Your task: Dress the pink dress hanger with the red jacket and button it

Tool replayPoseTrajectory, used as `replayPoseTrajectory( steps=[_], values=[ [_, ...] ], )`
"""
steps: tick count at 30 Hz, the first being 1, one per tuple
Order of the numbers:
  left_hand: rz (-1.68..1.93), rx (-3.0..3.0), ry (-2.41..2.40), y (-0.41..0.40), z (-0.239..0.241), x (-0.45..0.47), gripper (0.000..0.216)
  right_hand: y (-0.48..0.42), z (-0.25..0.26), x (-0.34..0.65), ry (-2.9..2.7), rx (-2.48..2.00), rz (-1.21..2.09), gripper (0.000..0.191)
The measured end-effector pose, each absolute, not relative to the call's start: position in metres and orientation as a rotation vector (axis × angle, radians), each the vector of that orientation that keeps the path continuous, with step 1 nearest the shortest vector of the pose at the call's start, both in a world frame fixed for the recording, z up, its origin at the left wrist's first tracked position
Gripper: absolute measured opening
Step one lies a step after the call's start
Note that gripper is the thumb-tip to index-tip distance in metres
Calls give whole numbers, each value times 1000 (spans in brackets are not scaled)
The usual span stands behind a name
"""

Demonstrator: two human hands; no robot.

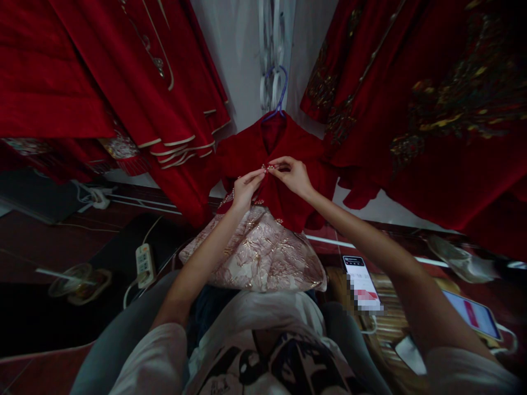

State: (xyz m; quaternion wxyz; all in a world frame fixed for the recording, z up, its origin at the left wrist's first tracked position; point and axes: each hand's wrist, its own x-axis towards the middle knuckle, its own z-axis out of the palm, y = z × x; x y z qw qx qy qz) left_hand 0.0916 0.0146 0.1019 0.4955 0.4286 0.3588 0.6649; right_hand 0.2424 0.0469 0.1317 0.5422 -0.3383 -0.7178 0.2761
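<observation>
A small red jacket [302, 145] hangs by a purple hanger [282, 90] in front of me, its V-shaped neck at the top. At its front, a beaded fastener [265, 168] sits between my fingertips. My left hand [246, 189] pinches its left side with thumb and fingers together. From the right, my right hand [294, 174] pinches the other side. More beaded trim shows lower on the jacket, partly behind my left hand. Below the jacket, a pale pink brocade cloth [263, 258] with gold threads spreads over my lap.
Red garments [164, 99] hang at left, and embroidered red ones [444, 148] at right. A phone [362, 282] and another plugged-in phone [471, 314] lie on a slatted wooden surface [385, 334]. At left are a power strip [144, 264] and a plastic cup [72, 280].
</observation>
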Motion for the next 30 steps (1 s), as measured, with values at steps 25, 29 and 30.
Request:
replayPoseTrajectory(
  steps=[25,29,30],
  values=[
    [1603,1582,1054,37,114,87,22,55,130,245,-1720,-819,676,27],
    [1602,1608,1067,40,112,88,20,60,130,246,-1763,-819,697,27],
    [1594,1623,1065,41,111,88,20,62,130,247,-1763,-815,708,27]
  ],
)
